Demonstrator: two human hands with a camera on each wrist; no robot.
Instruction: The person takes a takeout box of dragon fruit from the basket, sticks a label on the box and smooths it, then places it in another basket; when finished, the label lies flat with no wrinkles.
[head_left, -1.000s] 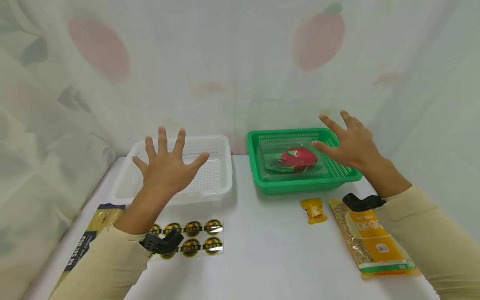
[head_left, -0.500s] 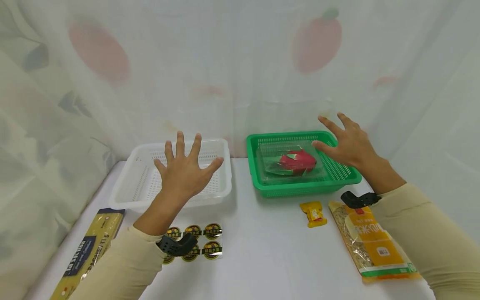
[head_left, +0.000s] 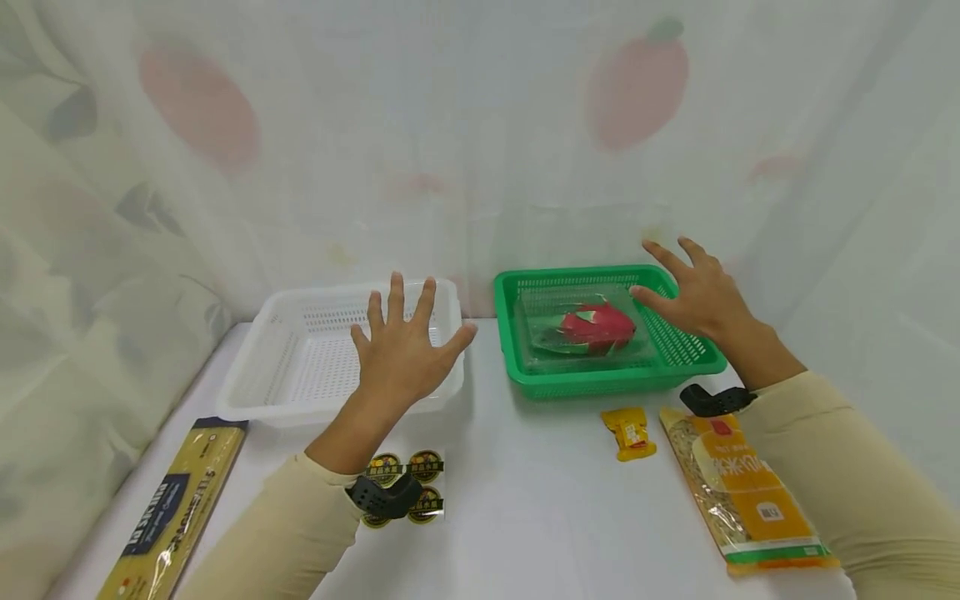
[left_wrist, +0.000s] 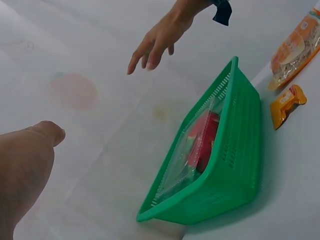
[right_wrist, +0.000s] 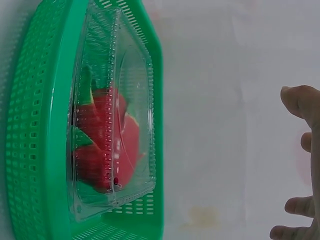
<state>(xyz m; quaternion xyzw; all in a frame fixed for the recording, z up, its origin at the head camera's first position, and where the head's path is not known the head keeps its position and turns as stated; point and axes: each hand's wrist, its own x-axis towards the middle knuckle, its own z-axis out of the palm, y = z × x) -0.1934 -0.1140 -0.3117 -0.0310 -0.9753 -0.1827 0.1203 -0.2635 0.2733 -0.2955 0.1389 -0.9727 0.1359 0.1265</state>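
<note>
My left hand point(head_left: 401, 354) hovers with spread fingers in front of the white basket point(head_left: 243, 379), over its right part, and holds nothing. My right hand point(head_left: 705, 300) hangs over the right end of the green basket point(head_left: 517, 358), its fingers apart and nothing in them. Inside the green basket lies a clear plastic clamshell box point(right_wrist: 145, 100) with a red dragon fruit point(right_wrist: 102, 140) in it. The right wrist view shows the box lid down over the fruit. In the left wrist view the right hand point(left_wrist: 162, 37) is apart from the green basket point(left_wrist: 245, 145).
A spaghetti pack point(head_left: 180, 500) lies at the left edge of the table. Round fruit stickers point(head_left: 425, 467) on a sheet are partly behind the left wrist. A small yellow packet point(head_left: 628, 433) and an orange-and-clear food bag point(head_left: 750, 492) lie at the right. A curtain point(head_left: 465, 125) hangs behind.
My left hand has moved right and slightly down in the head view, uncovering more of the spaghetti pack and covering more stickers. The right hand has hardly moved. Both remain spread.
</note>
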